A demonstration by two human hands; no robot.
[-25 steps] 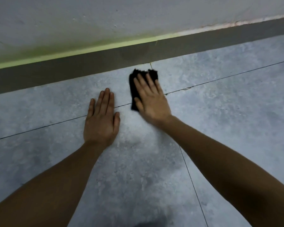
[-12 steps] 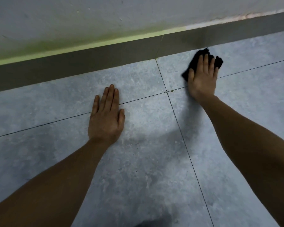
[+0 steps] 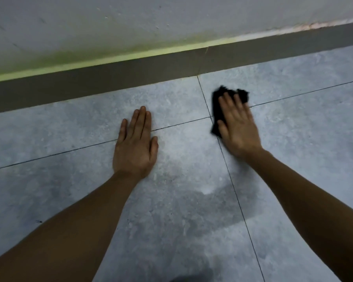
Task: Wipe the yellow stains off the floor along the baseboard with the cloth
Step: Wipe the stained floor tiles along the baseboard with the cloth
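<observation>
Step in hand: mid-wipe, by the look of it. The right hand (image 3: 239,127) is pressed flat on the black cloth (image 3: 217,110) and the whole hand is a bit motion-blurred, so it reads as a scrubbing stroke rather than a pause.

Cloth: bunched under the right palm, poking out past the fingertips and on the thumb side. It sits right where the two grout lines (image 3: 210,117) cross, near the baseboard (image 3: 90,86) but not touching it.

Right fingers: stretched out flat and close together, pushing down on the cloth, not curled around it.

Left hand (image 3: 136,148): palm down on the bare floor tile (image 3: 69,123), fingers straight and together, holding nothing. Looks like it's just propping the person up.

Stains: honestly no obvious yellow on the tiles from here. The yellow-green shows as a strip (image 3: 110,59) along the top edge of the baseboard and a smear on the wall (image 3: 90,47) above it. Tiles just look mottled grey.

Next move: probably needs the cloth pushed up tight against the foot of the baseboard and run sideways along it, keeping firm pressure. Cloth is small, so it may need re-bunching to stay under the palm.
</observation>
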